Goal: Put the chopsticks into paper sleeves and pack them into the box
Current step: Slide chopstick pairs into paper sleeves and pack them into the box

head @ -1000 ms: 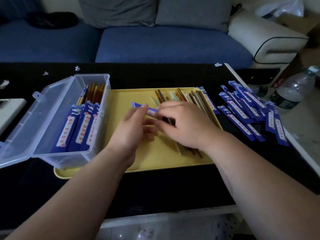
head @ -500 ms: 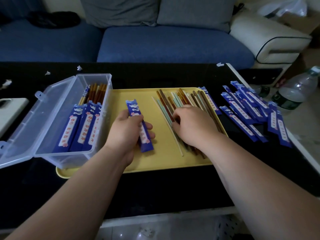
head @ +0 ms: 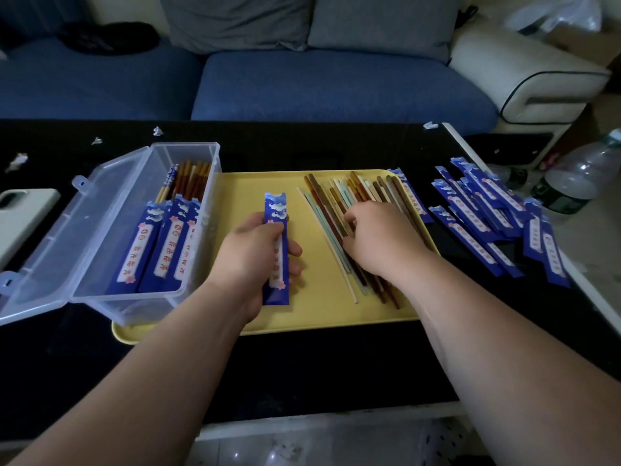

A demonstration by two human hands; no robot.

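Observation:
My left hand (head: pixel 250 260) grips a blue paper sleeve (head: pixel 276 216) upright over the middle of the yellow tray (head: pixel 242 190). My right hand (head: pixel 379 240) rests with curled fingers on a pile of loose brown, white and pale green chopsticks (head: pixel 339 196) on the tray's right half; whether it pinches one is hidden. A clear plastic box (head: pixel 111 210) with its lid open stands at the left, holding several sleeved chopsticks (head: pixel 168 243). A heap of empty blue sleeves (head: pixel 487 210) lies on the black table to the right.
A plastic water bottle (head: pixel 578 176) stands on the floor at the far right. A white object (head: pixel 23 210) lies at the table's left edge. A blue sofa (head: pixel 302 85) is behind the table. Paper scraps (head: pixel 97 141) dot the far left of the table.
My left hand turned the sleeve from lying across to pointing away and drew it left of the chopsticks. My right hand left the sleeve and settled on the chopstick pile.

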